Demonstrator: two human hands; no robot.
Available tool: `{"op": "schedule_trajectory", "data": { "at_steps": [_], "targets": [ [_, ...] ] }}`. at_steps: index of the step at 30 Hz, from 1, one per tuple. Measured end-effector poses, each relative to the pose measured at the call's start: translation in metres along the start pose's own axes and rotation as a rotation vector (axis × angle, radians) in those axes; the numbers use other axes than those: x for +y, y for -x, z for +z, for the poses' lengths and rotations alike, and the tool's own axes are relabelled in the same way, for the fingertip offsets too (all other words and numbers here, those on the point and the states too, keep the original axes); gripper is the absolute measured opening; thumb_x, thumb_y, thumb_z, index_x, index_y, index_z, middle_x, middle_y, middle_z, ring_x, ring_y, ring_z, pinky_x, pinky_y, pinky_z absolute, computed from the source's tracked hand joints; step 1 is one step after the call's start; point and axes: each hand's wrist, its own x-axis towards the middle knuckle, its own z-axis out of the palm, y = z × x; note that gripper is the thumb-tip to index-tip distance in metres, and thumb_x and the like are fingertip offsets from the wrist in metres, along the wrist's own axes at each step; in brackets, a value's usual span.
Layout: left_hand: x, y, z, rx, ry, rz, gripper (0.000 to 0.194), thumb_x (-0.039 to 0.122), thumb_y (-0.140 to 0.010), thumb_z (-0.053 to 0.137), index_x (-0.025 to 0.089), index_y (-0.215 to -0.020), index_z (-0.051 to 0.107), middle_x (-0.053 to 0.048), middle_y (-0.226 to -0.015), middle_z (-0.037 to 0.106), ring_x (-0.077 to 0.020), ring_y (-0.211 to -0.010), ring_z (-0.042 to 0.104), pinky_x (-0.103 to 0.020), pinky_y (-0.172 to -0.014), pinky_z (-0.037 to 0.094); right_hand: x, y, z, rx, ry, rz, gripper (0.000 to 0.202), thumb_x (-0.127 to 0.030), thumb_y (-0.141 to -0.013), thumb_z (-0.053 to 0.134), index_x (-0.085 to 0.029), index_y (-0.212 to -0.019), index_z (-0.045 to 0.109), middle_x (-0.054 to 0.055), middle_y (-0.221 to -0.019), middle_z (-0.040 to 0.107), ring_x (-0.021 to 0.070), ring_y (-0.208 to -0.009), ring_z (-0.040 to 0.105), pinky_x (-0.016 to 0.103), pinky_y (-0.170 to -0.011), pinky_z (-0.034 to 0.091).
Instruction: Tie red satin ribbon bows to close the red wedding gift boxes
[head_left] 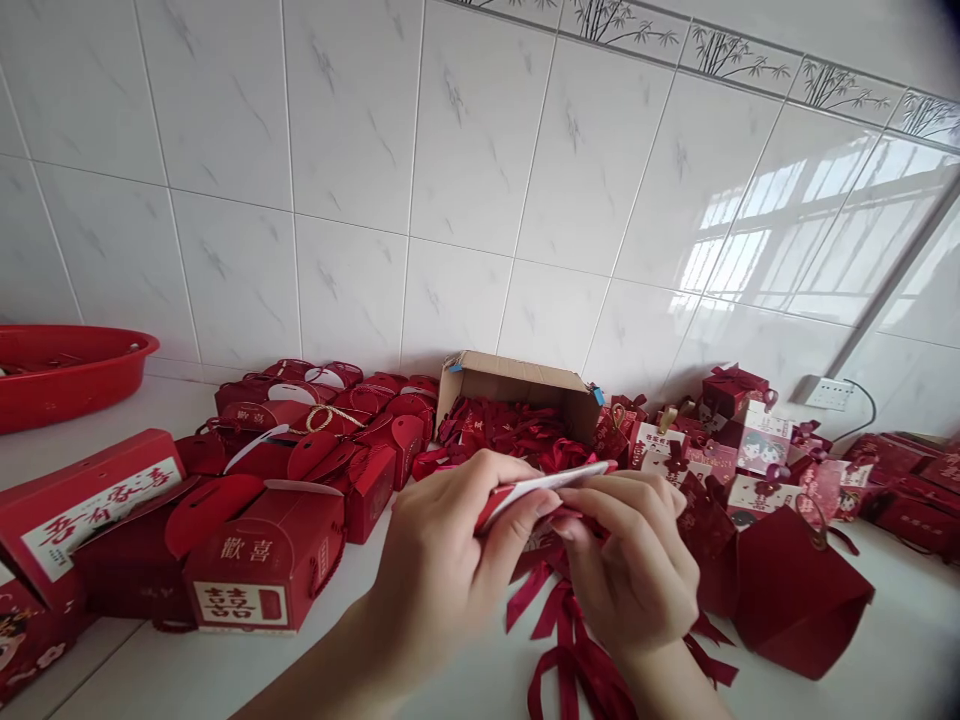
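Note:
My left hand (442,545) is closed around a small red paper gift box (525,487) with a white edge, its thumb pressing on the near side. On the box's right end my right hand (634,550) is closed too, thumb and fingertips pinched at the near edge. Whether a ribbon is also between those fingertips cannot be made out, and the fingers hide much of the box. Dark red ribbons (574,655) lie on the white surface beneath the hands. Behind them stands a cardboard box (517,372) filled with red ribbons.
Several red gift boxes (262,550) crowd the left side, some with cord handles. A red basin (71,385) stands at the far left. More decorated boxes (765,440) and a dark red box (802,590) are at the right. A power socket (825,393) sits against the tiled wall.

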Motion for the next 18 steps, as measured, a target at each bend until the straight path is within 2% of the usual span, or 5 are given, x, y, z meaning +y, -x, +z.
{"op": "schedule_trajectory", "data": {
  "at_steps": [5, 10, 14, 16, 18],
  "targets": [
    [-0.003, 0.000, 0.002, 0.033, -0.024, -0.023, 0.004, 0.021, -0.089, 0.058, 0.018, -0.086, 0.056, 0.001, -0.072, 0.070, -0.0094, -0.060, 0.064, -0.017, -0.056, 0.047, -0.001, 0.004, 0.007, -0.038, -0.092, 0.006, 0.006, -0.014, -0.087, 0.061, -0.014, -0.093, 0.064, 0.006, -0.080, 0.065, 0.0184, -0.074, 0.059, 0.034, -0.067, 0.044],
    [-0.006, -0.001, 0.001, 0.073, -0.055, -0.079, 0.004, 0.020, -0.089, 0.058, 0.018, -0.085, 0.055, 0.005, -0.064, 0.063, -0.0054, -0.052, 0.056, -0.014, -0.052, 0.043, -0.001, 0.010, 0.009, -0.031, -0.276, 0.106, 0.026, -0.001, -0.083, 0.057, -0.018, -0.103, 0.060, 0.006, -0.083, 0.066, 0.0176, -0.075, 0.063, 0.031, -0.063, 0.052],
    [-0.017, -0.005, 0.005, 0.058, -0.076, -0.160, 0.012, 0.027, -0.089, 0.056, 0.019, -0.080, 0.053, 0.006, -0.057, 0.057, -0.0062, -0.048, 0.049, -0.016, -0.049, 0.038, 0.000, 0.008, 0.005, -0.044, -0.378, 0.470, 0.016, -0.010, -0.087, 0.058, -0.021, -0.097, 0.062, 0.003, -0.079, 0.065, 0.0126, -0.069, 0.062, 0.022, -0.059, 0.051],
    [-0.032, -0.003, 0.015, 0.015, -0.045, -0.231, 0.017, 0.032, -0.090, 0.054, 0.019, -0.079, 0.052, 0.005, -0.057, 0.056, -0.0084, -0.049, 0.050, -0.018, -0.049, 0.038, 0.004, 0.004, 0.004, -0.033, -0.539, 0.747, 0.005, -0.019, -0.088, 0.059, -0.021, -0.092, 0.062, 0.001, -0.077, 0.063, 0.0096, -0.065, 0.059, 0.018, -0.056, 0.049],
    [-0.055, 0.002, 0.031, -0.051, -0.005, -0.332, 0.022, 0.039, -0.089, 0.052, 0.020, -0.078, 0.052, 0.004, -0.057, 0.057, -0.0110, -0.051, 0.052, -0.020, -0.050, 0.038, 0.012, 0.002, 0.005, -0.020, -0.751, 1.014, 0.008, -0.027, -0.087, 0.063, -0.020, -0.090, 0.062, -0.001, -0.077, 0.062, 0.0071, -0.062, 0.056, 0.015, -0.055, 0.047]
  ]
}}
